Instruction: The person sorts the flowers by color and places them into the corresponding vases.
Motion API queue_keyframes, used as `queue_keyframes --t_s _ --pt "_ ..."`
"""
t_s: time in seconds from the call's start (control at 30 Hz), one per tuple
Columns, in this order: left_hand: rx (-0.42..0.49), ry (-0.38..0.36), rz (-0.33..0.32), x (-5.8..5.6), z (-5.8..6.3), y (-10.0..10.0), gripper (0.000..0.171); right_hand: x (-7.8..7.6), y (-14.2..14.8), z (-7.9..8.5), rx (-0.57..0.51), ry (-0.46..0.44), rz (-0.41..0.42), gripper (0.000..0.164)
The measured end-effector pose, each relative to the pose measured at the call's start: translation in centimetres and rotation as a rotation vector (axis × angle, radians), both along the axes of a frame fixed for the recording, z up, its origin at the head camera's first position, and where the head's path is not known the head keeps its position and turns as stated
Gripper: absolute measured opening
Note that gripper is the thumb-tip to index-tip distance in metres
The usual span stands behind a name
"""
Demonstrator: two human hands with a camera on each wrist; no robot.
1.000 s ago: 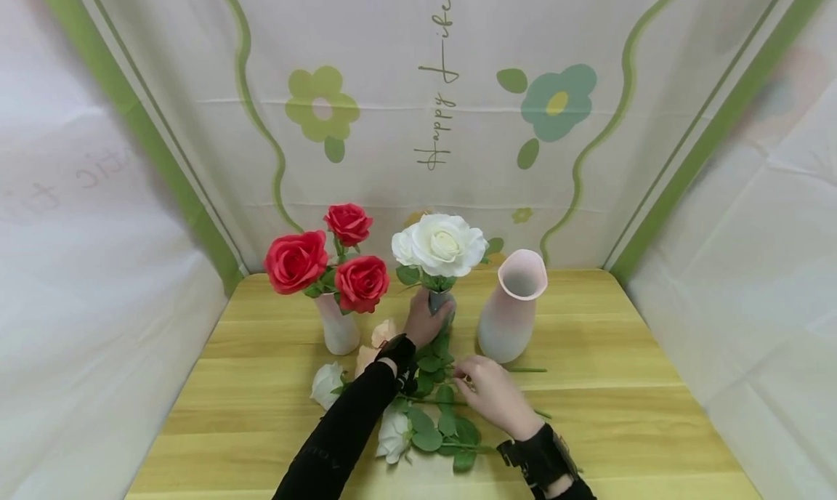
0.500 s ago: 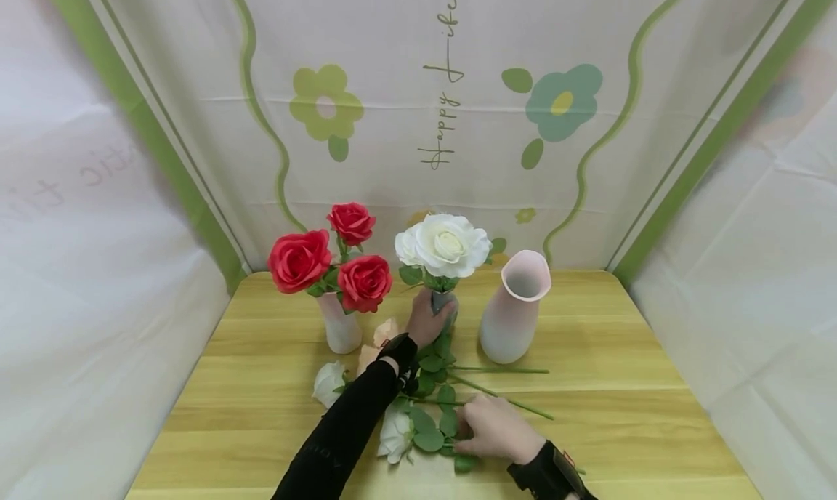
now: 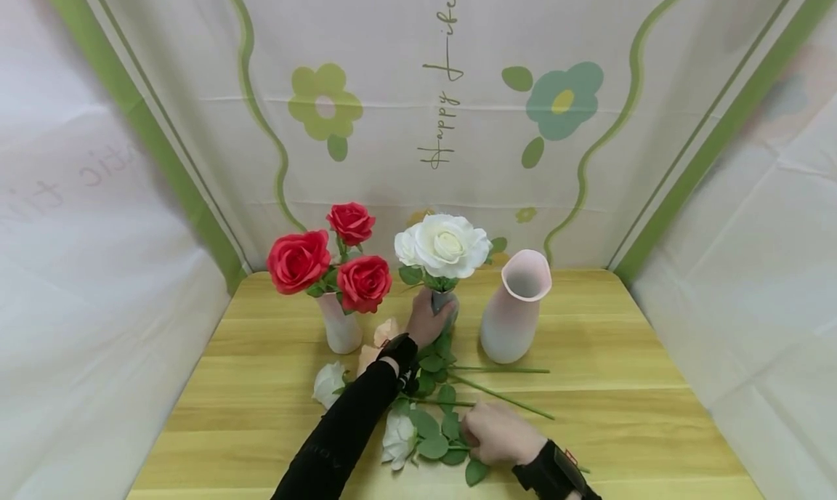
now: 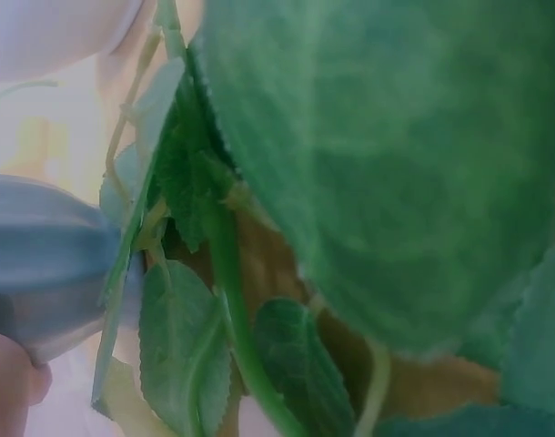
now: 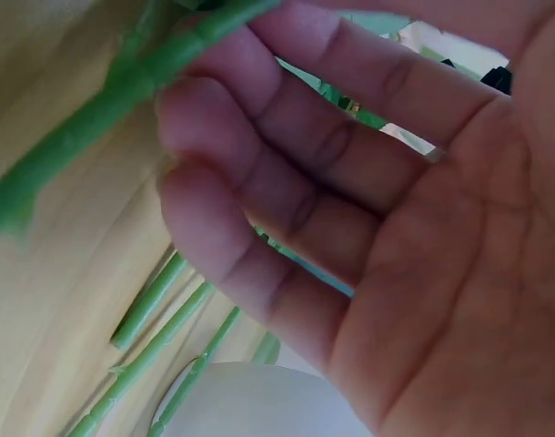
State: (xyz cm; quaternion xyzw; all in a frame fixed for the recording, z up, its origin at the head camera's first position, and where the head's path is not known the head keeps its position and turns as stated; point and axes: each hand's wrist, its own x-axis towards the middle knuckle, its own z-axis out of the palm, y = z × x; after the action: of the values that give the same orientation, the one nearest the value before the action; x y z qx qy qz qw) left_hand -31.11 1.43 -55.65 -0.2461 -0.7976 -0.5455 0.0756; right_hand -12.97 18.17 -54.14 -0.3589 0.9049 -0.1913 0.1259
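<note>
My left hand (image 3: pixel 426 320) grips the slim grey vase (image 3: pixel 445 301) in the middle, which holds white roses (image 3: pixel 447 246). Close to the left wrist camera, green leaves (image 4: pixel 396 164) block much of the view, with part of that vase at the left edge. Nearer the front, my right hand (image 3: pixel 500 433) pinches the green stem (image 5: pixel 123 105) of a white rose (image 3: pixel 397 440) lying on the table. Its fingers curl, and the stem runs past the fingertips in the right wrist view. The left forearm partly hides more lying flowers, among them another white rose (image 3: pixel 329 384) and peach ones (image 3: pixel 386 331).
At the left, a pink-and-white vase (image 3: pixel 341 329) holds three red roses (image 3: pixel 298 261). A larger pink-and-white vase (image 3: pixel 510 322) stands right of the middle, its mouth uncovered. Bare stems (image 3: pixel 506 396) lie across the wooden table (image 3: pixel 621 384). Printed cloth (image 3: pixel 392 71) closes off the back and sides.
My right hand has moved toward the front edge, from beside the middle stems to the nearest rose's stem. That rose has shifted slightly right. My left hand stays on the grey vase.
</note>
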Motion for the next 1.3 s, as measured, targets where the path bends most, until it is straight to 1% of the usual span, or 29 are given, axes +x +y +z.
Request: queue_keyframes --t_s 0.13,0.23,0.4,0.47,0.6,0.73,0.83,0.93,1.03,1.1,1.23,1.3 --pt "0.000 -0.013 0.007 0.0 -0.4 0.0 0.061 0.1 0.1 0.2 -0.001 0.042 0.012 0.038" --pt "-0.002 -0.032 0.005 0.0 -0.7 0.1 0.059 0.2 0.1 0.8 0.009 0.073 0.005 0.039" --pt "0.008 0.013 -0.009 -0.4 -0.8 0.1 0.055 0.5 0.2 2.2 0.030 0.133 -0.010 0.035" --pt "0.010 0.030 -0.002 -0.5 -0.6 0.0 0.055 0.5 0.4 2.7 0.024 0.155 -0.008 0.033" --pt "0.007 0.014 0.013 -0.6 -0.1 -0.1 0.055 0.5 0.8 3.4 0.015 0.180 -0.013 0.036" --pt "0.014 0.001 0.012 -0.5 0.4 -0.1 0.054 0.5 1.3 4.1 0.031 0.216 -0.022 0.036" --pt "0.006 0.007 0.013 -0.4 0.5 0.0 0.055 0.6 1.4 4.6 0.041 0.265 -0.025 0.035" --pt "0.007 0.019 0.017 -0.2 0.7 0.0 0.055 0.7 1.5 5.2 0.063 0.334 -0.023 0.035" --pt "0.014 0.014 0.023 0.0 0.8 0.1 0.055 0.8 1.9 5.7 0.089 0.438 -0.028 0.032" --pt "0.008 0.007 0.030 0.0 0.7 0.2 0.054 0.9 2.2 6.1 0.096 0.525 -0.045 0.031" --pt "0.002 0.015 0.030 -0.1 0.5 0.6 0.053 0.8 3.0 6.9 0.068 0.651 -0.089 0.033" --pt "0.016 0.038 0.024 -0.2 0.4 0.7 0.053 0.9 3.2 7.4 0.037 0.684 -0.101 0.034"
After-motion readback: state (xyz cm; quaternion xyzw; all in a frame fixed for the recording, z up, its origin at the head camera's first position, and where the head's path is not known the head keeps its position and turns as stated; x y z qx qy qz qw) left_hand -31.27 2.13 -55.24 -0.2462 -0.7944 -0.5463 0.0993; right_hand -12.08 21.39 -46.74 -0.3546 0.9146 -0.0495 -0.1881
